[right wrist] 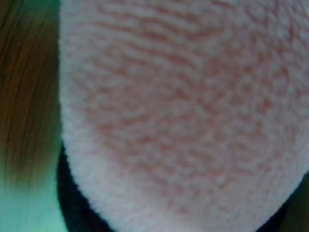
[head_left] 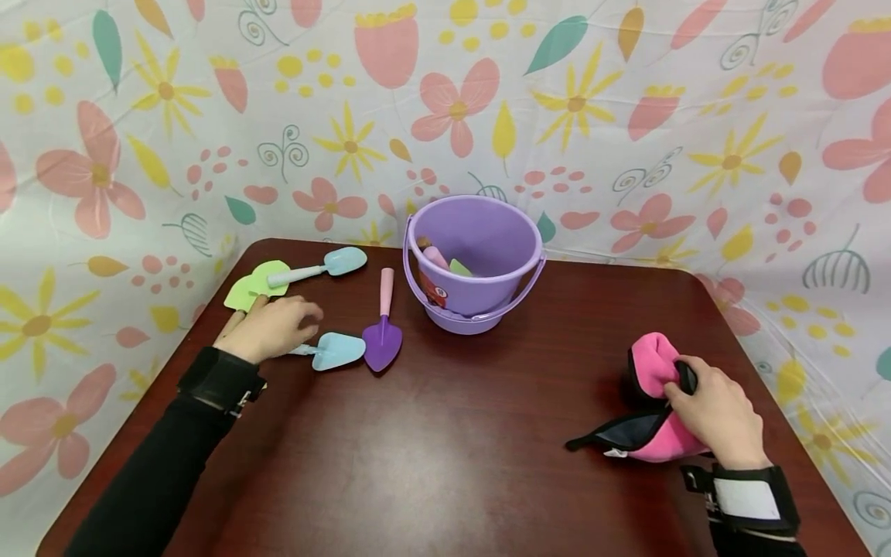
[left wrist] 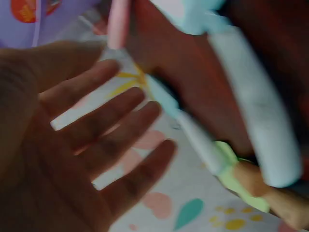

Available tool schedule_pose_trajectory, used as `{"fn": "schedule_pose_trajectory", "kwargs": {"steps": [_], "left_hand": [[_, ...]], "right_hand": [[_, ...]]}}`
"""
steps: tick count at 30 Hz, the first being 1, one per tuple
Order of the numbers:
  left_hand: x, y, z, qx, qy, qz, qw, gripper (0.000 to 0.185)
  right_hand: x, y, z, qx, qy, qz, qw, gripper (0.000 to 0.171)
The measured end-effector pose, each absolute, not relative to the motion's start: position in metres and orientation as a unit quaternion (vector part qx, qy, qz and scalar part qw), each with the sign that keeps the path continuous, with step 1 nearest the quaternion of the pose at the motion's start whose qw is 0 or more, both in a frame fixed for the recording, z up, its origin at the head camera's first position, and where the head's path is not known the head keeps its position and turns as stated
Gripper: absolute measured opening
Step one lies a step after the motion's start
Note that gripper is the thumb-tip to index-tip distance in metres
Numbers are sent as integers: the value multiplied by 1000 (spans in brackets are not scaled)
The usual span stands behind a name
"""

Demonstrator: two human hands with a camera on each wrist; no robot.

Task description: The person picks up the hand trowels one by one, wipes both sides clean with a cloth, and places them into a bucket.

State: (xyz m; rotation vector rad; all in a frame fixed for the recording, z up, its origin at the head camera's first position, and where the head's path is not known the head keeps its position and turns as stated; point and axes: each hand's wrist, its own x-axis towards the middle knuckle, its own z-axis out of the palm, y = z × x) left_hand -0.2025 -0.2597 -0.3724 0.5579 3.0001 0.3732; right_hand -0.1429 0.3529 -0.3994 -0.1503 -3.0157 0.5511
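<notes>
My left hand [head_left: 267,325], its fingers spread apart in the left wrist view, hovers over the toy garden tools at the table's left side. Under it lies a light-blue toy shovel [head_left: 339,350], its handle [left wrist: 258,106] partly hidden by the hand in the head view. Beyond the hand, another light-blue shovel [head_left: 344,261] rests its pale handle on a light-green piece [head_left: 240,292]. A purple trowel [head_left: 382,343] with a pink handle lies beside them. On the right, my right hand [head_left: 720,410] grips a pink fleece pouch-like item [head_left: 671,441] with black edging and a dark lining.
A purple bucket [head_left: 462,298] stands at the back middle of the brown table [head_left: 445,464], its handle lowered in front. Inside it are a pink piece [head_left: 436,257] and a green piece [head_left: 459,268]. A flower-patterned curtain [head_left: 452,116] hangs close behind the table.
</notes>
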Motion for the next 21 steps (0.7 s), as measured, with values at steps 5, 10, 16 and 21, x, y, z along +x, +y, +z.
{"fn": "schedule_pose_trajectory", "kwargs": {"steps": [5, 10, 16, 21], "left_hand": [[-195, -279, -391, 171, 978, 95, 71, 29], [-195, -292, -405, 151, 985, 58, 65, 33], [-196, -298, -416, 126, 986, 65, 91, 21], [-197, -300, -417, 116, 983, 91, 111, 15]], "right_hand": [[-143, 351, -394, -57, -981, 182, 42, 56], [-141, 348, -385, -54, -979, 186, 64, 53], [-138, 342, -377, -37, -975, 196, 103, 50], [-135, 337, -370, -24, -968, 205, 140, 47]]}}
